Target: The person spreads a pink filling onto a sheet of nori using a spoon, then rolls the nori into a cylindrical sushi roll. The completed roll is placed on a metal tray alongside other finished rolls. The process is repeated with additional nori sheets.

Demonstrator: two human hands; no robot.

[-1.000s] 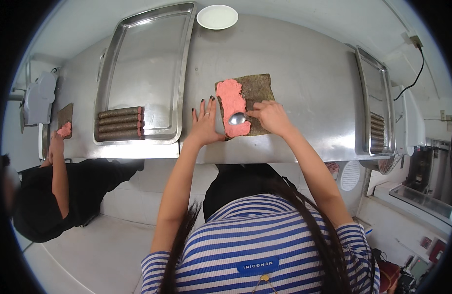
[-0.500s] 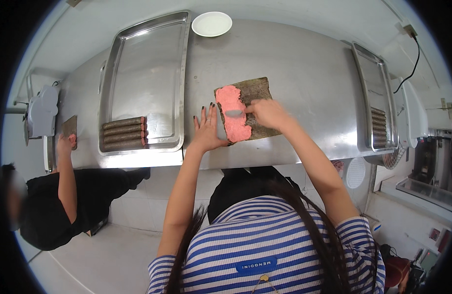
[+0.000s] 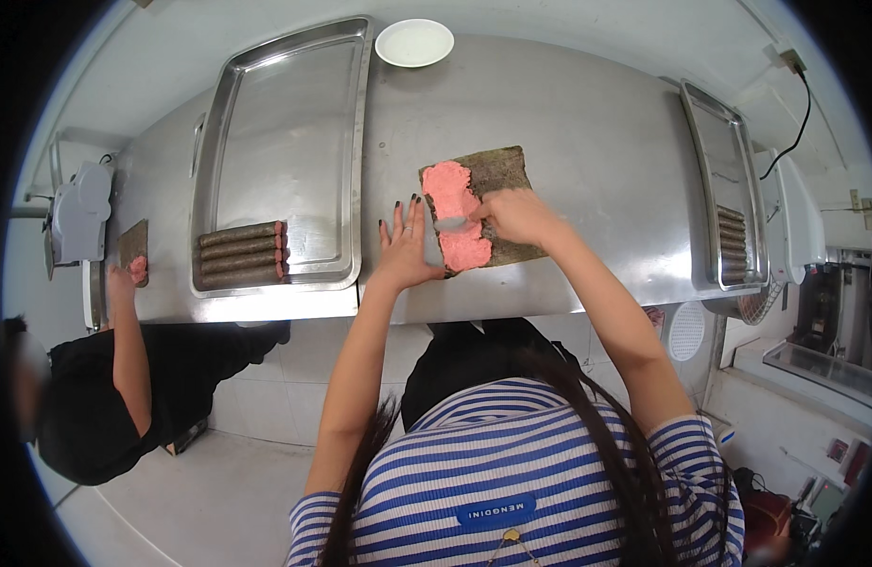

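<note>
A dark seaweed sheet [image 3: 505, 170] lies flat on the steel table, with a band of pink paste [image 3: 449, 182] along its left part. My right hand [image 3: 523, 218] is closed on a small metal spreader [image 3: 452, 225], whose blade lies across the paste; its handle is hidden in my fingers. My left hand [image 3: 404, 253] is spread beside the sheet's left edge, its thumb at the lower left corner and its fingers pointing away from me.
To the left, a large steel tray [image 3: 355, 203] holds several seaweed rolls [image 3: 242, 242] with pink ends. A white bowl [image 3: 414, 43] stands at the back, and another tray [image 3: 698, 142] with rolls at the right. At far left, a co-worker's hand [image 3: 122, 279] is at another sheet [image 3: 133, 244].
The spreader has moved slightly toward me across the paste, and the pink band looks smoother in its upper part. Sheet and hands appear shifted a little to the right.
</note>
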